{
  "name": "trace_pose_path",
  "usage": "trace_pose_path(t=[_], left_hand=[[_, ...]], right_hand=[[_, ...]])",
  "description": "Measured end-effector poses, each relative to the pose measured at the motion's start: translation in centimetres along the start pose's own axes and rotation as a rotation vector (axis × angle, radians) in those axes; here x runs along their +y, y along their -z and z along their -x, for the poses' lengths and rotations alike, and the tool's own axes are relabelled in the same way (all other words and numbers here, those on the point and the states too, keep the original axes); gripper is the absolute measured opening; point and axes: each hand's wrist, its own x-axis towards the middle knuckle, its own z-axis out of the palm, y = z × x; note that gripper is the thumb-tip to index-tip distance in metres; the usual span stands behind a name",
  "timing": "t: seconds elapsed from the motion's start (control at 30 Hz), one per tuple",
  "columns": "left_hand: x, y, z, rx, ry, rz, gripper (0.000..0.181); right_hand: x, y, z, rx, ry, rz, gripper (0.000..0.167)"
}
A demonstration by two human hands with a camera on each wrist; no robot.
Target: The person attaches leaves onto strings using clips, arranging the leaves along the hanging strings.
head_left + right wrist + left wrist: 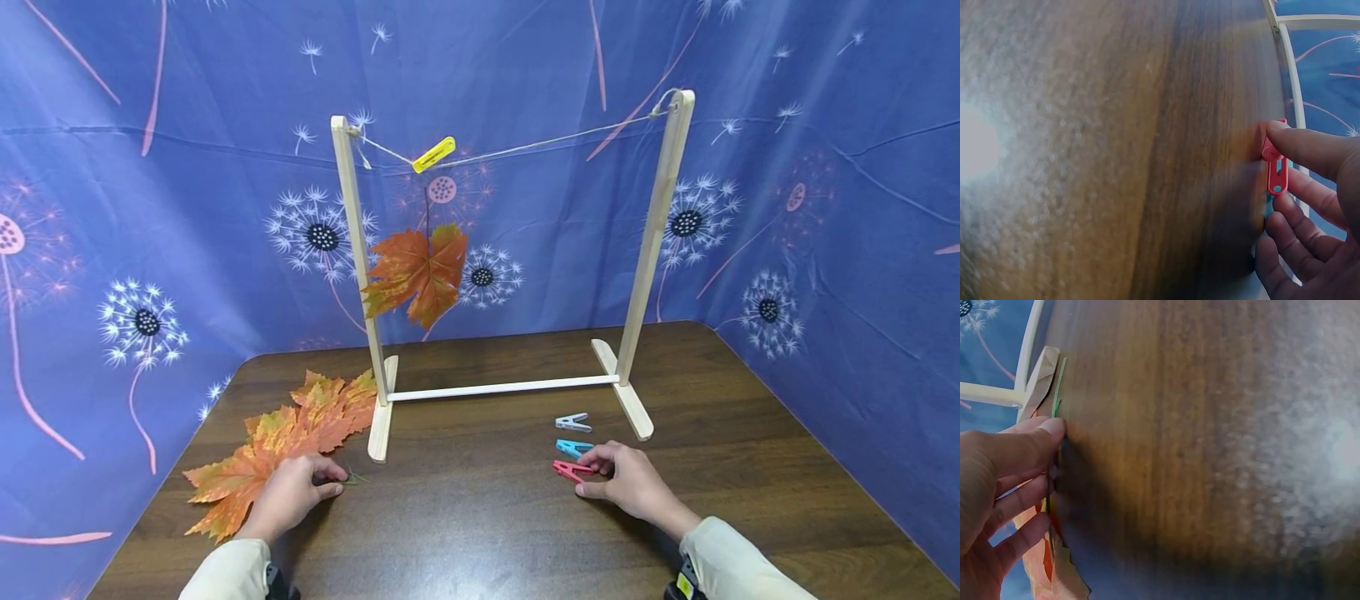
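Observation:
At the left, my left hand [292, 493] pinches a thin green stem [1058, 394] between thumb and forefinger. Orange-yellow maple leaves [300, 432] lie overlapping on the table beside and under that hand. My right hand [628, 477] has thumb and fingers on a red clothespin [572, 471], which lies on the table; the thumb [1304, 145] covers one end of it. Just behind are a blue clothespin [573, 447] and a grey-white clothespin [573, 422]. From a string [525, 150], a yellow clothespin [433, 155] holds one maple leaf [423, 273] by its stem.
A wooden frame with a left post [356, 242], a right post [654, 242] and a white bottom bar [502, 388] stands at the back of the brown table [465, 533]. Its feet reach toward me. A blue dandelion-print cloth [525, 50] hangs behind and at both sides.

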Motion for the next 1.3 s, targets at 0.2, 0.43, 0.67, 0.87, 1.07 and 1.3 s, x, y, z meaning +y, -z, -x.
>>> trace_pose_path(t=[0.2,0.43,0.67,0.87,1.07,1.3], left_hand=[[0.1,-0.3,0.1,0.035,-0.007,-0.062,0.017],[0.2,-0.3,0.0,0.049,-0.035,-0.084,0.017],[0.3,-0.2,-0.1,0.043,-0.039,-0.091,0.020],[0.7,0.2,-0.4,0.012,-0.033,-0.064,0.018],[0.7,0.6,-0.8,0.027,-0.090,-0.055,0.016],[0.7,1.0,-1.3,0.003,-0.112,-0.044,0.013]], right_hand=[[-0.2,-0.2,-0.1,0.003,0.000,0.030,0.029],[-0.5,-0.4,-0.1,0.006,-0.059,0.081,0.028],[-0.5,-0.3,0.0,0.011,-0.062,0.082,0.025],[-0.4,0.0,0.1,0.005,-0.053,0.046,0.021],[-0.5,0.4,0.1,-0.015,-0.039,0.003,0.019],[-0.4,0.9,0.1,-0.022,-0.028,-0.036,0.018]])
